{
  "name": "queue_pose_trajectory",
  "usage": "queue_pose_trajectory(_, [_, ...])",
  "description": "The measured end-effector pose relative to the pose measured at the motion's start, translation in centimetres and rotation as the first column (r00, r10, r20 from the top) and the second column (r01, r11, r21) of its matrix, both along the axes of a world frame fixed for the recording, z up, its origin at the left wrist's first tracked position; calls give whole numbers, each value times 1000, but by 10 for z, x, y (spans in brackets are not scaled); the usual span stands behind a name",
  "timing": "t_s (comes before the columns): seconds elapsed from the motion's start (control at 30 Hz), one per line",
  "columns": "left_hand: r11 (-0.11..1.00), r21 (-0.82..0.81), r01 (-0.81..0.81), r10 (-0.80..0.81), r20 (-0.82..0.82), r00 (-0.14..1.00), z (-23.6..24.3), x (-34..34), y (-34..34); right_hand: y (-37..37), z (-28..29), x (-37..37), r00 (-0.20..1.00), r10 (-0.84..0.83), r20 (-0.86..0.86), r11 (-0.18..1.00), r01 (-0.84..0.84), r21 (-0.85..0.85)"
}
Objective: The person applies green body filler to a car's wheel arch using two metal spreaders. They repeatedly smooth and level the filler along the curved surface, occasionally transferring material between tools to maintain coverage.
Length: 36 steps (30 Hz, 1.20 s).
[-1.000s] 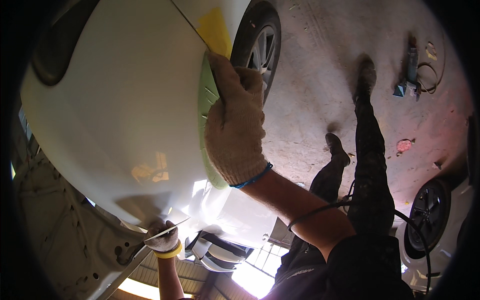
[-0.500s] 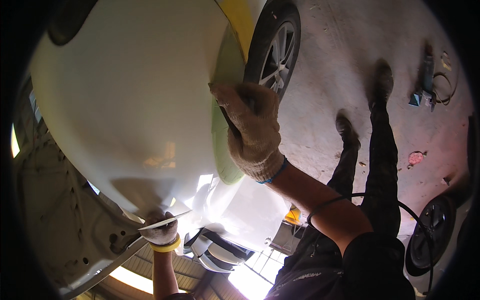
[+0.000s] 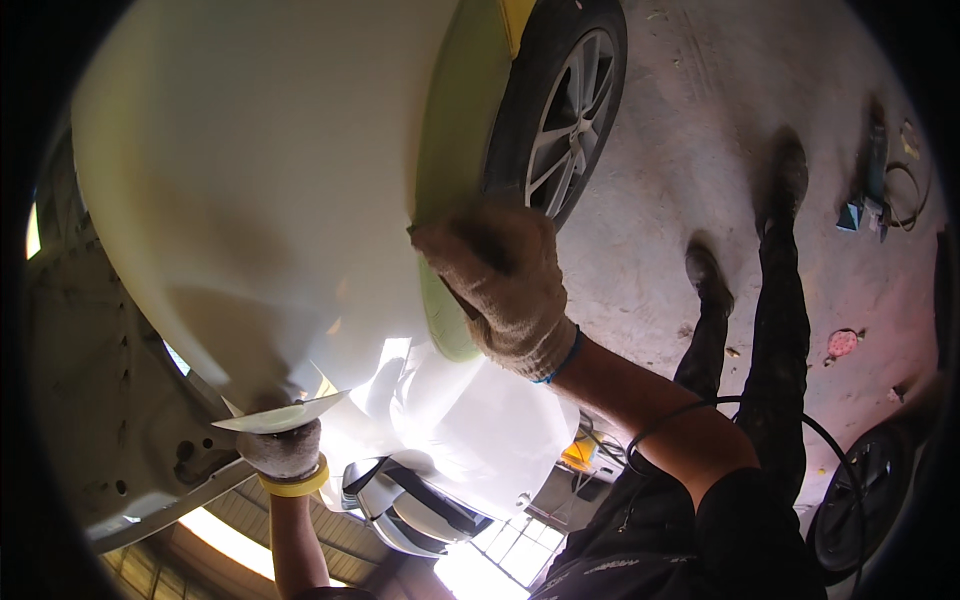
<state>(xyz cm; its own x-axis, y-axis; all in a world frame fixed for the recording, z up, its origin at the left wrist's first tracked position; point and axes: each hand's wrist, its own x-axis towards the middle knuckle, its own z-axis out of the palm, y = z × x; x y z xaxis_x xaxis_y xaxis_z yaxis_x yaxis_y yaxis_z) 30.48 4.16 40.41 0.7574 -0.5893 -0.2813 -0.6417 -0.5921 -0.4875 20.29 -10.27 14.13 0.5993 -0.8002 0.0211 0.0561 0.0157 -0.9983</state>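
A large pale, glossy car panel (image 3: 300,130) fills the left half, with a green band (image 3: 450,120) along its edge by the wheel. My right hand (image 3: 510,280), in a knitted glove, is closed around a dark flat piece (image 3: 458,298) at that green band; its kind is unclear. In the lower left, my gloved left hand (image 3: 290,452) grips a thin white plate (image 3: 280,414) beside the panel. The plate hides most of those fingers. A yellow ring like a tape roll (image 3: 295,482) circles the left wrist.
A car wheel (image 3: 570,120) stands just beyond my right hand. On the floor at right lie a blue-and-grey tool (image 3: 874,190) with a cord and a reddish disc (image 3: 843,344). A black hose (image 3: 830,432) loops past my right arm. A side mirror (image 3: 420,510) is below.
My right hand has moved down along the green band, holding the dark piece. My left hand and the white plate sit further left, with the plate tilted differently. The whole view has shifted slightly.
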Motion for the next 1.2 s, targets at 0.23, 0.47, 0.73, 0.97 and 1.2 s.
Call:
queue_pose_trajectory(0.23, [976, -125, -177, 183, 40, 982, 22, 4, 40, -15, -5, -26, 977, 144, 155, 987, -154, 53])
queue_pose_trajectory(0.47, [975, -150, -165, 182, 105, 978, 27, 4, 50, -61, -36, 10, 994, -93, -56, 974, 103, 204])
queue_pose_trajectory(0.73, [995, 100, -26, 24, 22, 999, 37, 6, 57, -55, -33, 41, 966, -259, 18, 954, 253, 158])
queue_pose_trajectory(0.97, [990, -106, -91, 83, -80, 993, 41, 6, 57, -2, -23, 7, 994, -63, -90, 993, 72, 96])
queue_pose_trajectory(1.2, [999, -41, -26, 25, -27, 999, 46, 8, 67, -46, -17, -1, 984, -111, -137, 971, 137, 196])
